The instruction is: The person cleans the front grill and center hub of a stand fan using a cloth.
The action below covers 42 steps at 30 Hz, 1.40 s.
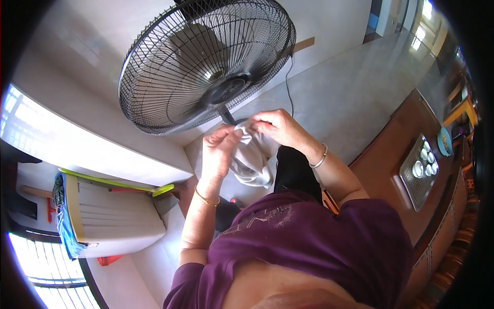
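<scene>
Head view: pale cloth (249,162) held near frame centre, hanging bunched below both hands. Its top edge is pinched in the left hand (220,147), thumb against fingers; right hand (275,127), at 2 o'clock from the left, is narrowed on the same edge. Fan (234,90) stands at 11 o'clock, grille on; contact with it can't be confirmed. Progress, as judged: pickup done, handling underway; cloth not yet spread or set down. Tray (418,198) at 3 o'clock on tabletop (396,136) apparently uninvolved.
</scene>
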Motion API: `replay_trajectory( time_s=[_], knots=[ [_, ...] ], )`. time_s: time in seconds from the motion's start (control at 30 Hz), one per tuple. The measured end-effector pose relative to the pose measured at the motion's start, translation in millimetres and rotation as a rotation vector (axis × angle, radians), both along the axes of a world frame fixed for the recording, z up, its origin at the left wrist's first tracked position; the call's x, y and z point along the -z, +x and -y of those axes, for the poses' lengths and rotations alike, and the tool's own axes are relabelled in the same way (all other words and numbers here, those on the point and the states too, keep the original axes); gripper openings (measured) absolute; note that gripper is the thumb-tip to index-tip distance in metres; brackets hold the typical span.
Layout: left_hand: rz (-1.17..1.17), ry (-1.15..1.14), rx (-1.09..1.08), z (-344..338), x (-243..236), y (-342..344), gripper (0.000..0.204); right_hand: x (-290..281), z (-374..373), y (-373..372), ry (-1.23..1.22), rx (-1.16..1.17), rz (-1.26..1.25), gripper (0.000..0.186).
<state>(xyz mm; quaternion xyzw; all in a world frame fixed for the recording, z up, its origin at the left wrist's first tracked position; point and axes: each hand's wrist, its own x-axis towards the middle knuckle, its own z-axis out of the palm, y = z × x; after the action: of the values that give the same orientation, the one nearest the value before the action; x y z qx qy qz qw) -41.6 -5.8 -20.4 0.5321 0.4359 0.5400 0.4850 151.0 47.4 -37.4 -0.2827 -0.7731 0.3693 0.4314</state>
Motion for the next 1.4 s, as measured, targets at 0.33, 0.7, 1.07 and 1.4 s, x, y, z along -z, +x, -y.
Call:
replay_trajectory(
  time_s=[0.33,0.7,1.07,1.4],
  knots=[
    [0.096,-0.101,0.066,-5.7,-3.6,8.1,0.016,-4.3,-9.3,36.9,-0.561,-0.393,-0.194,0.021],
    [0.217,0.066,0.114,-26.4,-12.8,56.5,0.016,-32.3,-10.3,6.1,-0.413,-0.557,-0.968,0.021],
    [0.309,0.321,0.238,-46.2,-59.7,99.4,0.033,-134.7,-51.7,15.0,0.171,0.174,-0.663,0.018],
    [0.180,0.366,0.164,-80.4,-81.4,113.8,0.041,-191.9,-90.5,18.6,0.843,0.521,-0.065,0.016]
  ],
)
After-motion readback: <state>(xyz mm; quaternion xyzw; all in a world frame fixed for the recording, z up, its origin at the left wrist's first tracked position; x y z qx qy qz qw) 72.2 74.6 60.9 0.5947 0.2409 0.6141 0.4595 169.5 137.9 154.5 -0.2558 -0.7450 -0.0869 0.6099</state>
